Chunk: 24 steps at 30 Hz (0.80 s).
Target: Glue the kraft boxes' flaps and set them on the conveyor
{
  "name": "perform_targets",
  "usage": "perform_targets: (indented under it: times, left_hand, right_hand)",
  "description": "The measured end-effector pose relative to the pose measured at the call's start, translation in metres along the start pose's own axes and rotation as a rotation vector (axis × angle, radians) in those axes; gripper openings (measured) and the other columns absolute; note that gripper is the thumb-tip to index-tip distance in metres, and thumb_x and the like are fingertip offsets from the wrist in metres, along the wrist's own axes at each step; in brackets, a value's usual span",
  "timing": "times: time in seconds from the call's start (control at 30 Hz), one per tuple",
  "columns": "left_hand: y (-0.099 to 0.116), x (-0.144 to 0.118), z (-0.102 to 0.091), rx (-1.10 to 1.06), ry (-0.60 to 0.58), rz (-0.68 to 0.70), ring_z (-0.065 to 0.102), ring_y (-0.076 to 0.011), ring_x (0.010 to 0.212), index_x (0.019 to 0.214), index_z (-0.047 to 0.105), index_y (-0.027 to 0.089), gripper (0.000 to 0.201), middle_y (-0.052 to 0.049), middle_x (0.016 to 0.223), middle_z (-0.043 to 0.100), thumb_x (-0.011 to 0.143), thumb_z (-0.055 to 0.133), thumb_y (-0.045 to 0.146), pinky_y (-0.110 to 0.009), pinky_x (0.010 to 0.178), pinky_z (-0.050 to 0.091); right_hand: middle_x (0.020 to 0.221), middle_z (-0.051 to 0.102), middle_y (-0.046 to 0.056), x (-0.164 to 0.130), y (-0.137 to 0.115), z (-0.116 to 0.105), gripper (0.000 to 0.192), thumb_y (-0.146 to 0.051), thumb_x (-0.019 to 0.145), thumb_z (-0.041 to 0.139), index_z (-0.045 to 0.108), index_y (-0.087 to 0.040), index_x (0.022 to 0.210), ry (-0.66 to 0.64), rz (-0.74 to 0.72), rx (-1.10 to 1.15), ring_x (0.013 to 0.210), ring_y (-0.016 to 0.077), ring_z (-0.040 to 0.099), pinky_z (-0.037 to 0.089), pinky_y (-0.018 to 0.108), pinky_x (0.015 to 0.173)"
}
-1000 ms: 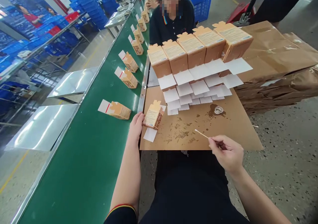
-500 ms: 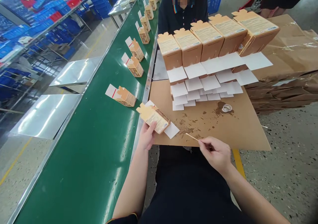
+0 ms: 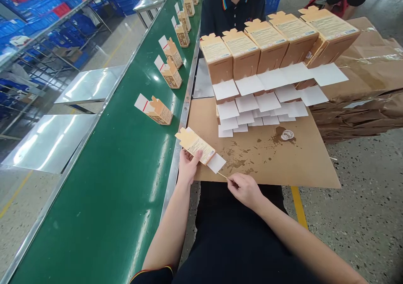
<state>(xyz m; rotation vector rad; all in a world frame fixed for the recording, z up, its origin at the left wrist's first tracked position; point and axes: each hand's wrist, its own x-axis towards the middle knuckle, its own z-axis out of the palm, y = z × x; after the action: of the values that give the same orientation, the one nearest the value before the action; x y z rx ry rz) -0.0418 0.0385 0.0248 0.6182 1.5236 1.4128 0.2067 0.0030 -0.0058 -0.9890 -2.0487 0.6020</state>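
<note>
A small printed carton (image 3: 199,146) lies tilted in my left hand (image 3: 188,166), the thumb on its printed face and a white flap (image 3: 216,163) sticking out toward me. My right hand (image 3: 244,188) pinches a thin cotton swab (image 3: 222,174). The swab's far end is at the flap's lower edge; whether it touches I cannot tell. Below both lies a brown cardboard sheet (image 3: 302,162) with wet stains. On it, to the right, stands a small clear cup (image 3: 287,135) in a dark wet patch.
Stacked cartons (image 3: 270,44) with white flaps jutting out stand at the back of the sheet. To the left runs a green conveyor belt (image 3: 126,183) carrying a row of open cartons (image 3: 160,111). A co-worker (image 3: 233,11) sits beyond the stack. Brown paper-wrapped bundles (image 3: 362,99) lie at right.
My right hand has moved left with the swab, bringing its end to the carton's white flap. The left hand still holds the carton, almost in the same place.
</note>
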Motion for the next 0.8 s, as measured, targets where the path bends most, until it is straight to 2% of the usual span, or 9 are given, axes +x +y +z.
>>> perform_targets:
  times: [0.1, 0.2, 0.4, 0.5, 0.63, 0.8]
  left_hand:
    - [0.000, 0.001, 0.000, 0.010, 0.002, 0.001, 0.071, -0.0349, 0.141, 0.125, 0.061, 0.024, 0.068, -0.017, 0.145, 0.075, 0.077, 0.104, 0.045, -0.054, 0.120, 0.059]
    - [0.001, -0.001, -0.001, 0.029, -0.005, 0.006, 0.071, -0.0348, 0.141, 0.124, 0.060, 0.025, 0.068, -0.016, 0.142, 0.075, 0.077, 0.103, 0.047, -0.053, 0.119, 0.059]
    - [-0.004, -0.026, 0.006, 0.100, -0.001, 0.145, 0.069, -0.0338, 0.143, 0.129, 0.052, 0.029, 0.079, -0.014, 0.143, 0.071, 0.073, 0.105, 0.046, -0.048, 0.117, 0.060]
    - [-0.011, -0.044, 0.014, 0.185, 0.037, 0.220, 0.071, -0.0327, 0.137, 0.133, 0.049, 0.029, 0.086, -0.015, 0.145, 0.067, 0.070, 0.106, 0.042, -0.047, 0.115, 0.060]
    - [-0.015, -0.058, 0.021, 0.316, 0.014, 0.220, 0.075, -0.0350, 0.128, 0.132, 0.054, 0.027, 0.078, -0.015, 0.135, 0.070, 0.073, 0.102, 0.039, -0.049, 0.111, 0.062]
    - [-0.017, -0.060, 0.023, 0.368, -0.017, 0.234, 0.075, -0.0400, 0.128, 0.131, 0.060, 0.026, 0.071, -0.014, 0.127, 0.074, 0.074, 0.101, 0.040, -0.056, 0.114, 0.061]
  right_hand:
    - [0.063, 0.054, -0.002, 0.000, 0.002, -0.001, 0.036, -0.016, 0.109, 0.051, 0.057, -0.025, 0.074, -0.035, 0.003, -0.028, 0.055, 0.0133, 0.050, 0.043, 0.028, 0.056]
    - [0.062, 0.056, -0.002, 0.004, 0.007, -0.007, 0.036, -0.016, 0.107, 0.052, 0.058, -0.025, 0.073, -0.010, 0.017, -0.067, 0.054, 0.0136, 0.050, 0.044, 0.029, 0.054]
    - [0.065, 0.067, 0.001, 0.008, 0.011, -0.027, 0.032, -0.025, 0.106, 0.058, 0.067, -0.026, 0.076, 0.143, 0.203, -0.020, 0.057, 0.0154, 0.060, 0.055, 0.028, 0.058]
    - [0.064, 0.069, 0.000, 0.004, 0.007, -0.039, 0.029, -0.027, 0.105, 0.063, 0.070, -0.025, 0.077, 0.255, 0.263, 0.041, 0.053, 0.0146, 0.061, 0.056, 0.028, 0.055]
    - [0.065, 0.070, -0.001, -0.005, 0.002, -0.054, 0.027, -0.027, 0.103, 0.068, 0.072, -0.025, 0.077, 0.329, 0.295, 0.080, 0.052, 0.0140, 0.062, 0.056, 0.027, 0.054]
    - [0.060, 0.067, 0.000, -0.016, -0.004, -0.069, 0.034, -0.039, 0.105, 0.068, 0.070, -0.026, 0.073, 0.343, 0.389, 0.055, 0.050, 0.0156, 0.059, 0.056, 0.029, 0.052]
